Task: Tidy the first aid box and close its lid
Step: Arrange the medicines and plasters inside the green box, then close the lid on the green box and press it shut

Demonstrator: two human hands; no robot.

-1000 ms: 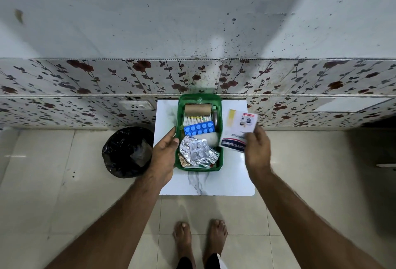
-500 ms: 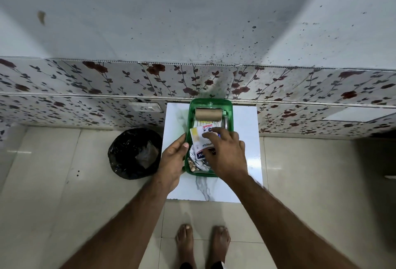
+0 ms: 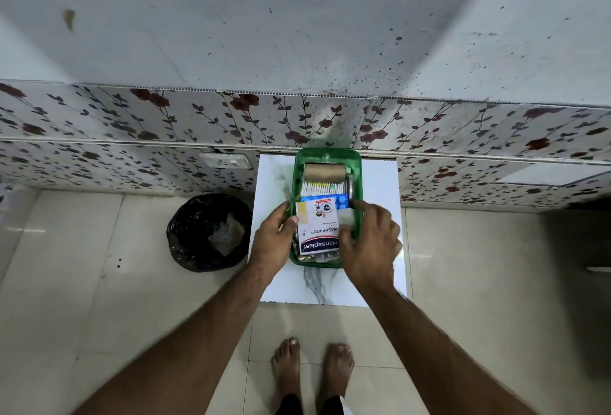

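Observation:
A green first aid box [image 3: 327, 152] stands open on a small white marble-look table [image 3: 378, 183]. Inside, at the far end, lies a brown bandage roll [image 3: 324, 173], then a row of white strips [image 3: 319, 188] and a blue blister pack [image 3: 342, 202]. A white Hansaplast plaster packet [image 3: 318, 232] lies flat on top of the near contents. My left hand [image 3: 271, 242] holds the box's left rim, thumb against the packet's edge. My right hand [image 3: 370, 246] hovers over the box's right side, fingers spread, thumb at the packet's right edge. No lid is clearly visible.
A bin lined with a black bag [image 3: 208, 232] stands on the tiled floor left of the table. The table backs onto a flower-patterned wall with a socket plate [image 3: 224, 160]. My bare feet [image 3: 310, 368] are just in front of the table.
My right hand carried the plaster packet from the table's right side into the box, laid it flat on the contents, and has drawn back to the right. My left hand stayed on the left rim.

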